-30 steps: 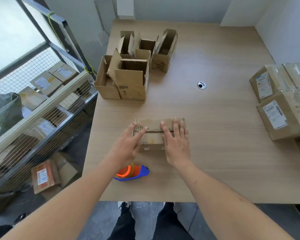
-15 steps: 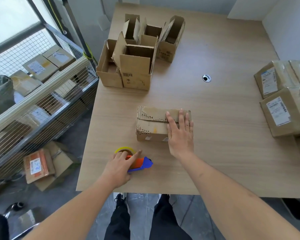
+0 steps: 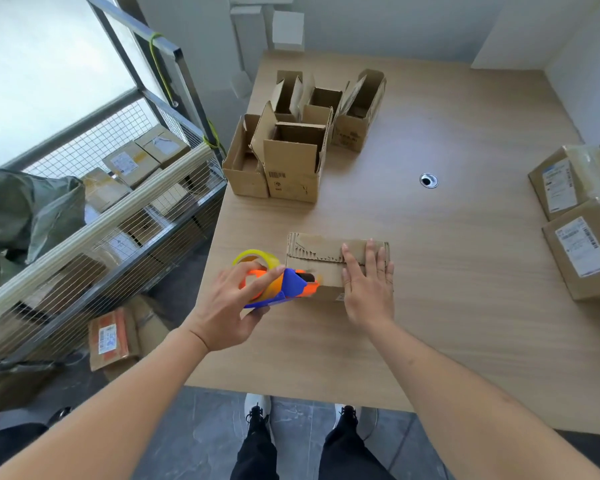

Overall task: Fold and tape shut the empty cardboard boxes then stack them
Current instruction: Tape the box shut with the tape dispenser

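Two hands at work near the table's (image 3: 465, 323) front edge. Left hand (image 3: 229, 306) grips the tape dispenser (image 3: 284, 285), nose touching the folded box (image 3: 323, 265). Right hand (image 3: 368, 282) presses flat on the flaps, fingers straight. Box looks light, stiff, torn-edged; best pinned from above. Open boxes (image 3: 291, 161) wait toward the far left corner.

You can read no text: the open box (image 3: 293, 176) bears a barcode, the sealed parcels' shipping labels (image 3: 581, 245) seem too blurred.
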